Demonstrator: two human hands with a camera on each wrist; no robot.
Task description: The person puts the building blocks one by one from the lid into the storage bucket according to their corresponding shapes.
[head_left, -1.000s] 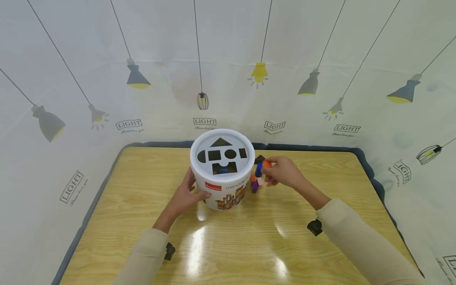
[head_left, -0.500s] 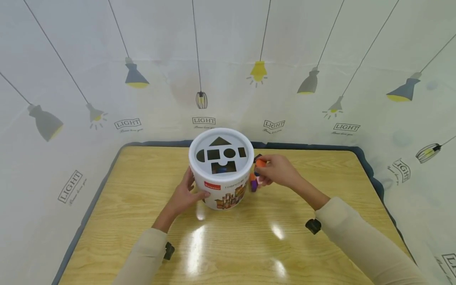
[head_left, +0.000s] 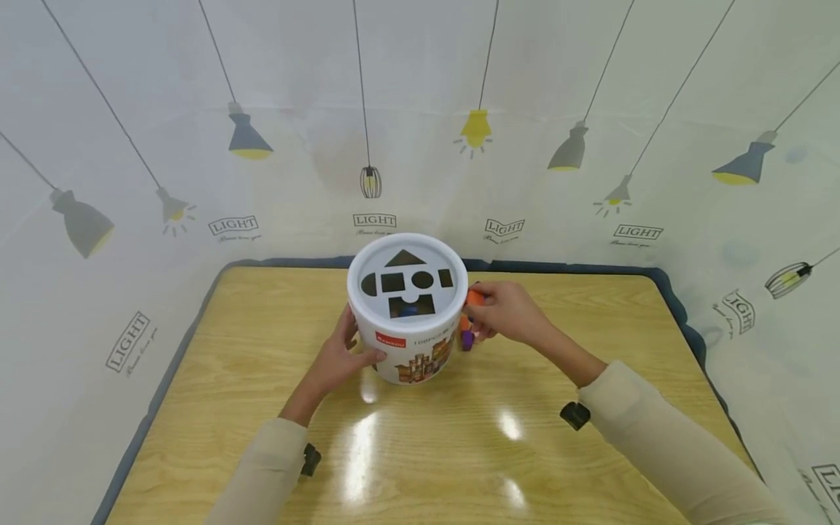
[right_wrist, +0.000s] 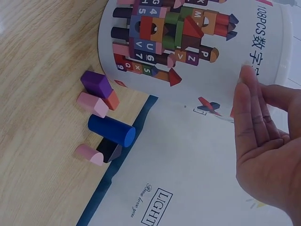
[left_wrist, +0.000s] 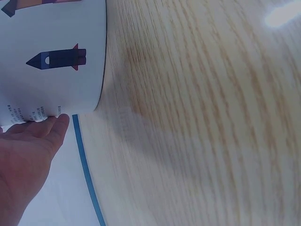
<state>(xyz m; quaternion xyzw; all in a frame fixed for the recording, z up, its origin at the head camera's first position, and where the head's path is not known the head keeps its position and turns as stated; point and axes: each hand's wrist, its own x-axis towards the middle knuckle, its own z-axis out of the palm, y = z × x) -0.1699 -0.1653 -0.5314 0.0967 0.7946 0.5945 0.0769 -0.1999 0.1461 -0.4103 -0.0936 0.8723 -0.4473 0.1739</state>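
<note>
A white toy-block bucket (head_left: 383, 372) stands at the middle of the table, its lid (head_left: 446, 300) cut with shaped holes. Against the bucket's left side rests my left hand (head_left: 337, 361), thumb on the front wall and fingers round the side. My right hand (head_left: 515, 313) pinches an orange block (head_left: 475, 297) right at the bucket's right side, just below the rim. That block is mostly hidden by the fingers in the right wrist view. Beneath this hand lie a blue cylinder (right_wrist: 111, 131), a purple block (right_wrist: 95, 84) and a pink block (right_wrist: 92, 104).
By the blue cylinder are a dark triangular block (right_wrist: 109, 151) and a pink half-round block (right_wrist: 89, 154). Another orange block (right_wrist: 112, 100) touches the purple one. The wooden table (head_left: 262, 328) ends at a wall cloth (head_left: 426, 146) printed with lamps.
My right hand has moved left with the orange block, up against the bucket's side. The left hand and the bucket have kept their places.
</note>
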